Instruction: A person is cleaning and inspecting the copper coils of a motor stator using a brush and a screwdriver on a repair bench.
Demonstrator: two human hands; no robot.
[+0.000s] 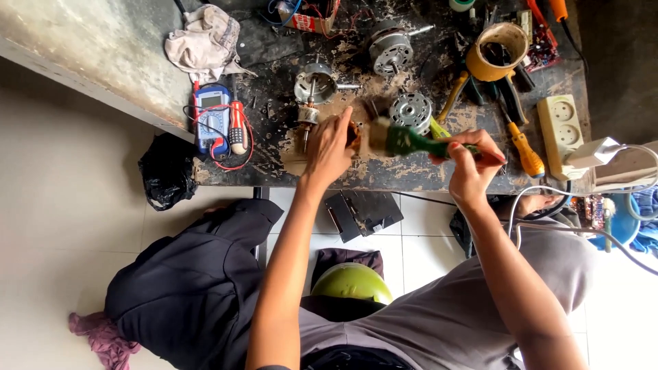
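While left hand [329, 147] grips a coppery stator [353, 133], right hand [473, 161] pinches green-handled brush [411, 142], scuffed bench [411, 171].

Clutter on a grimy bench [89, 48] beyond the work in hand.

A crumpled rag [205, 41] lies at the back left, with a blue multimeter [211, 118] and its red leads just below it. Two motor parts [391, 46] [412, 111] sit near the middle. A tan cup [497, 49] holds tools; pliers and an orange-handled screwdriver [525, 152] lie near it, beside a cream socket strip [562, 131]. A black bag [166, 171] sits on the pale floor, and what may be a green helmet [352, 282] lies lower down.
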